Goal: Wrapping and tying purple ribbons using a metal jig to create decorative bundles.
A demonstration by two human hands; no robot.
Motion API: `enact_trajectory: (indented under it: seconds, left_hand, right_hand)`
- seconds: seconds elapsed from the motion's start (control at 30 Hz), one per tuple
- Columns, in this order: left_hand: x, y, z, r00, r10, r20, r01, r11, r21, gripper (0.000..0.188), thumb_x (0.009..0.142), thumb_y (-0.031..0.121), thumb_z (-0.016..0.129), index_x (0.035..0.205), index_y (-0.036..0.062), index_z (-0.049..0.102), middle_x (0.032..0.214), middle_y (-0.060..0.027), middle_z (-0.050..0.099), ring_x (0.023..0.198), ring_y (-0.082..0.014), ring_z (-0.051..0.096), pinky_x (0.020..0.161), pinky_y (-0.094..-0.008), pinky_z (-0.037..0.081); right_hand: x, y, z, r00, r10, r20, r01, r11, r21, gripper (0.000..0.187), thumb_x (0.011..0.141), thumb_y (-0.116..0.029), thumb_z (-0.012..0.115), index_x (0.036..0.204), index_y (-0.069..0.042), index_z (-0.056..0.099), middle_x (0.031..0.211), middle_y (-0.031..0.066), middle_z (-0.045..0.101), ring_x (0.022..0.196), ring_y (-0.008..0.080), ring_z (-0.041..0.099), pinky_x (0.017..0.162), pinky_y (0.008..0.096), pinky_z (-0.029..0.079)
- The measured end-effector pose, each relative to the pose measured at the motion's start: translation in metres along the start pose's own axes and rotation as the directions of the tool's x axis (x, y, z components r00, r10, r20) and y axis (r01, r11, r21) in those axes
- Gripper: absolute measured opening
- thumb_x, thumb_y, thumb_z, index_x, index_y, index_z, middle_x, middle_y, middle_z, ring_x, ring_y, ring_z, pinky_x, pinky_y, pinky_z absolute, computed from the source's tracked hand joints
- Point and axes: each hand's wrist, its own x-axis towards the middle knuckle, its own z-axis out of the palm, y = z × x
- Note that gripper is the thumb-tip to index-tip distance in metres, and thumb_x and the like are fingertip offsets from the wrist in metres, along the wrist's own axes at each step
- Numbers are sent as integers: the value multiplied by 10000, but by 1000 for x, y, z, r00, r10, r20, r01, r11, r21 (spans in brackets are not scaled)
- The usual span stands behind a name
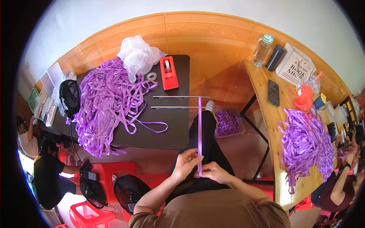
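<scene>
A purple ribbon (200, 129) runs upright in front of the person's lap, its top at two thin rods (167, 107) jutting past the edge of the dark desk (152, 141); whether it loops around them is hard to make out. The left hand (186, 164) pinches it low down, and the right hand (215, 173) grips its bottom end, fingers partly hidden. Beyond the knee, a clear bin (242, 127) on the floor holds purple ribbon pieces (227, 123), its near side partly covered by the leg. On the dark desk, a red dispenser (170, 80) contains a tape roll (167, 65), near a large ribbon heap (100, 102). On the wooden desk (275, 152) stands a clear bottle (261, 53); its contents are unclear.
</scene>
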Motion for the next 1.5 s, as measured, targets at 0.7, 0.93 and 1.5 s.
enact_trajectory:
  seconds: [0.7,0.93,1.5]
  left_hand:
    - [30,-17,-13,985,-166,46,167,985,-29,120,850,139,679,802,31,661,724,5,620,648,-46,536,574,-190,396]
    - [26,2,-13,958,-240,157,252,966,-63,168,887,179,640,785,46,637,730,12,596,672,-50,529,623,-199,394]
    - [23,20,-12,950,-237,204,222,971,92,179,886,176,639,844,3,660,756,-37,612,687,-65,536,642,-223,433]
  right_hand:
    - [16,-5,-24,989,-95,117,144,821,-553,110,838,-67,642,886,29,666,840,121,659,769,176,623,698,283,480]
    - [58,-70,-59,331,-941,-65,132,114,-985,357,698,-10,690,1044,-62,613,974,99,621,819,285,576,673,387,393]
    - [92,-89,-48,309,-832,460,115,-448,-887,313,652,-147,750,935,-35,678,1041,75,649,929,200,607,731,324,380]
